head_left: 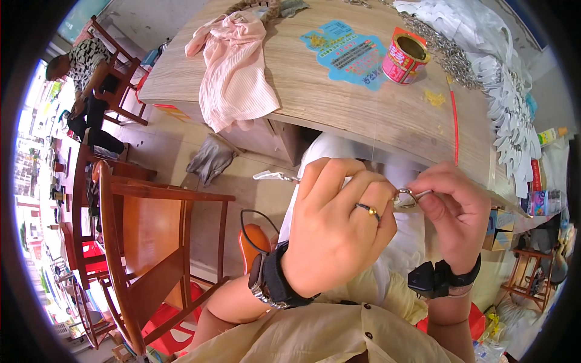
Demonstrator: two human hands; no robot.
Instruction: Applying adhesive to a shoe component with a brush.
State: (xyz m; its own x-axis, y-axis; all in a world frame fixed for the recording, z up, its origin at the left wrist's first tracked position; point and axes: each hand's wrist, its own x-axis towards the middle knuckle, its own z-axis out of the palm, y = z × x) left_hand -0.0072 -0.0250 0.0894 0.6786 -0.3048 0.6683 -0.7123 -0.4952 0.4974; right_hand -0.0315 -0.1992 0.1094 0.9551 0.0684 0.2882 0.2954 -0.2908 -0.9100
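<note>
My left hand [345,224] is closed, back upward, with a ring on one finger and its fingers curled around a small metal piece. A shiny metal ring [407,195] shows between my two hands. On the other side of my left hand, a thin white-and-metal end [275,176] sticks out; I cannot tell whether it belongs to the same piece. My right hand [451,209] pinches a slim pale metal part [425,193] right beside the ring. The curled fingers hide most of what is held. Both hands are above my lap, at the table's near edge.
On the wooden table [290,72] lie a pink garment [236,66], a blue card [348,54], an open red tin [405,58], a red stick [454,127], a heap of metal pieces [448,54] and many white tags [508,115]. A wooden chair [157,254] stands left; a person [91,78] sits beyond.
</note>
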